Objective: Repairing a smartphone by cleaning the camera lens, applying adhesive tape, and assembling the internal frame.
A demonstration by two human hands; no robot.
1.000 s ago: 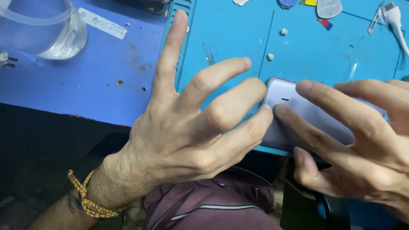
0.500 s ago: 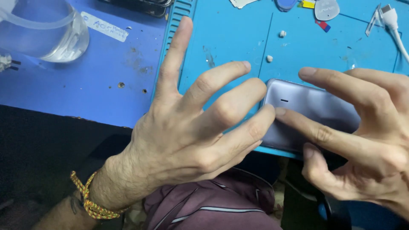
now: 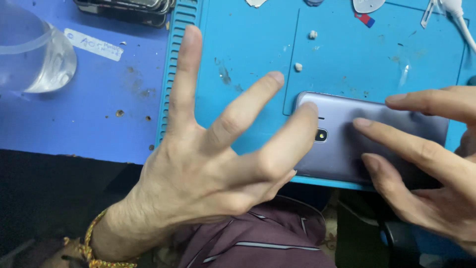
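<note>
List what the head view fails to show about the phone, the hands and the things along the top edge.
- Phone: its right end and near edge are covered by the right hand; its screen side faces down.
- Left hand: motion-blurred fingers; whether the fingertips press the phone is unclear.
- Right hand: cut off by the right edge.
- Clear container: cut by the left edge.
- Dark stack and white cable: cut by the top edge.

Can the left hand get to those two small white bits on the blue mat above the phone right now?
Probably yes. The left hand is spread open, holding nothing, and the mat between its fingertips and the white bits looks bare.
</note>
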